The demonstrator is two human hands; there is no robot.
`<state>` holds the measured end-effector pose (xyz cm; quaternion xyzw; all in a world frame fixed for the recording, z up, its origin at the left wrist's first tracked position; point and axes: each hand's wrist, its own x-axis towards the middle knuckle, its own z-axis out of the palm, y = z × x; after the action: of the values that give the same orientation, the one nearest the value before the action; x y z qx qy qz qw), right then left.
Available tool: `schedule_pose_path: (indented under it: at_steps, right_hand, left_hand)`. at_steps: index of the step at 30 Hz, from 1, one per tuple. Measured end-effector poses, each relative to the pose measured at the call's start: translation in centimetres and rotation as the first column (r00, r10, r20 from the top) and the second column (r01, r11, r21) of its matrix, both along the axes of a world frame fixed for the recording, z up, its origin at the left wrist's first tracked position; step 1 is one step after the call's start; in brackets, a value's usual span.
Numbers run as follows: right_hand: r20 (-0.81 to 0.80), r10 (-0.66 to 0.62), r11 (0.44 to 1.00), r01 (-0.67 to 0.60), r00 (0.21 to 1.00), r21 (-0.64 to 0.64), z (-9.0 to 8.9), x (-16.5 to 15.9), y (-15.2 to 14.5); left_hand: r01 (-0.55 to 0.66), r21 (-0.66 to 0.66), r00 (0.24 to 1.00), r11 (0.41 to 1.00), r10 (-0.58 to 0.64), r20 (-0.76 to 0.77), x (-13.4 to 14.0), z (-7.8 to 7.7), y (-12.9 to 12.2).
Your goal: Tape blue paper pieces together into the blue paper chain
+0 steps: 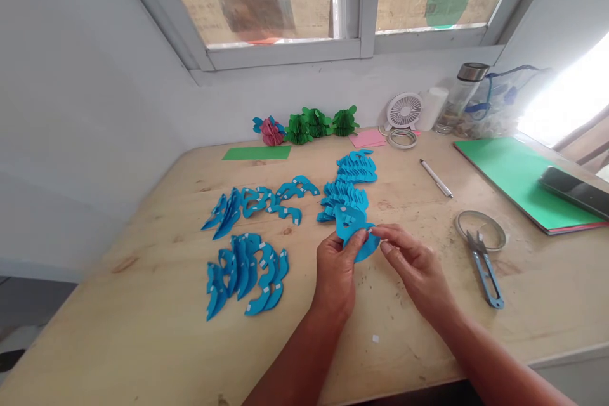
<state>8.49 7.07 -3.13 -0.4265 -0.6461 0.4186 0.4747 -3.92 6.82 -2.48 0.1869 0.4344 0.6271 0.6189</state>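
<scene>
My left hand (335, 276) pinches a curved blue paper cutout (367, 250) between thumb and fingers, above the middle of the table. A small white square sits on the cutout's upper right edge. The index fingertip of my right hand (417, 269) is at that square, while its thumb stands a little apart. Just behind lie stacked blue folded paper pieces (343, 195). More blue cutouts with white squares are spread out to the left, in a rear group (257, 200) and a front group (242, 266). One loose white square (375, 339) rests on the table in front.
Thread snips (486, 273) lie against a tape roll (499, 228) at right, with a pen (436, 177) behind. Green sheets (514, 171) carry a phone (575, 190). Along the wall stand green paper shapes (316, 124), a small fan (403, 111) and a bottle (459, 101).
</scene>
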Motion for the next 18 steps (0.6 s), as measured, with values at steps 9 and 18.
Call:
schedule_pose_path:
  at_steps: [9,18]
  right_hand:
    - [0.19,-0.058,0.979,0.019,0.98,0.205,-0.15,-0.22,-0.32]
    - [0.282,-0.102,0.946,0.005,0.954,0.325,-0.29,-0.2,-0.23]
  left_hand:
    - [0.035,-0.031,0.98,0.999,-0.029,0.196,-0.29,0.53,0.1]
    - [0.029,-0.039,0.982,0.999,-0.021,0.19,-0.47,0.42,0.11]
